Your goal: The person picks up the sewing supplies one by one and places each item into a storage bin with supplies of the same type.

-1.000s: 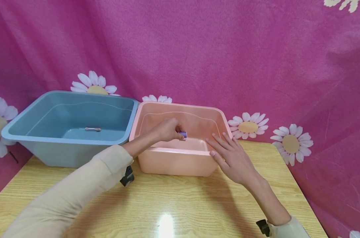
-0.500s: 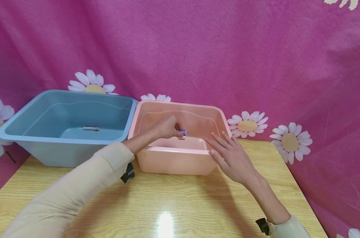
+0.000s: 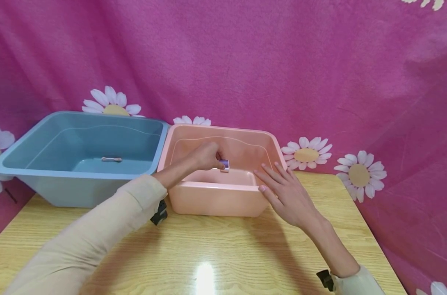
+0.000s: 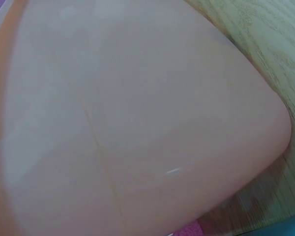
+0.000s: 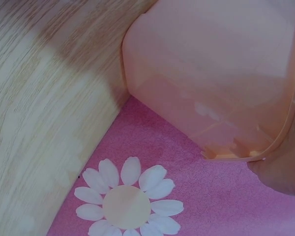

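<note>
Inside the pink basin (image 3: 216, 200), my left hand (image 3: 208, 156) reaches over the front rim from the left. Its thumb and fingers pinch a small purple object (image 3: 225, 164) with a pale lower edge; the fingers cover part of it, and its kind cannot be told. My right hand (image 3: 291, 196) rests on the basin's front right corner, fingers spread and straight over the rim. In the left wrist view only the basin's outer wall (image 4: 152, 98) fills the frame, without the hand. The right wrist view catches part of my right hand (image 5: 285, 167) at the rim.
A blue basin (image 3: 85, 190) stands against the pink one's left side. On its floor lies a small, thin, pale pinkish object (image 3: 111, 159). Both basins stand on a wooden table (image 3: 245, 254), before a magenta cloth (image 3: 245, 69) with white flowers.
The purple object has tilted slightly in my left hand, showing more of its pale lower edge. My right hand keeps its place on the basin. The view has shifted slightly.
</note>
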`<state>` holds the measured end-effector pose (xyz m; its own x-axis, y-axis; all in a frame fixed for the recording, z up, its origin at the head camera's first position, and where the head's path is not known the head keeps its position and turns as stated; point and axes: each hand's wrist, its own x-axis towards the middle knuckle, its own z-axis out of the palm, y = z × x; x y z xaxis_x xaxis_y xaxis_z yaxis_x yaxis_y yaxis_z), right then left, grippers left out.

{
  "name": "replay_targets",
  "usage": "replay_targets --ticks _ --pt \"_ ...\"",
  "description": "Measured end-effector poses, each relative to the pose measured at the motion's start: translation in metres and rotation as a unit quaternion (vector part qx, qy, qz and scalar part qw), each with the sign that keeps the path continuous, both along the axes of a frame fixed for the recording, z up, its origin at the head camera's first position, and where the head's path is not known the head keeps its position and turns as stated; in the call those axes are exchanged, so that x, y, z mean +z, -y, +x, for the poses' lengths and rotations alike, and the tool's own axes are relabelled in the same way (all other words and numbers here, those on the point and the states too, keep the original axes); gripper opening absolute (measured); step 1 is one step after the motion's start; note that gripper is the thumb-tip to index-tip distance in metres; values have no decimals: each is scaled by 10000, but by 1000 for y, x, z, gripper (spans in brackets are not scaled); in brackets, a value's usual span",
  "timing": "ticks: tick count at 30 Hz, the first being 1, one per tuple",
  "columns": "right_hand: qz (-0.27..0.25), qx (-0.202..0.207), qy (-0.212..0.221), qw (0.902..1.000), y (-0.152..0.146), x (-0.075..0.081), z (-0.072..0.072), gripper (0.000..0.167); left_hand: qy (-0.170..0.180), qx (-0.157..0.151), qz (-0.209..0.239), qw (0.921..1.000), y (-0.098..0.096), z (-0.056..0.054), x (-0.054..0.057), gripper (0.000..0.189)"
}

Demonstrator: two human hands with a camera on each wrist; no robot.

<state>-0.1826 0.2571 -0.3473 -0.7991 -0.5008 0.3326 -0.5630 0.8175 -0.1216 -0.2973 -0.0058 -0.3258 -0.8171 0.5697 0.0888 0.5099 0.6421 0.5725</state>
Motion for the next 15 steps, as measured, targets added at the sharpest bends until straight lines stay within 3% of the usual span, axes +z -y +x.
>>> replay_targets --ticks 15 --pt "-33 -22 12 10000 0 0 1 46 40 15 -182 9998 1 2 -6 14"
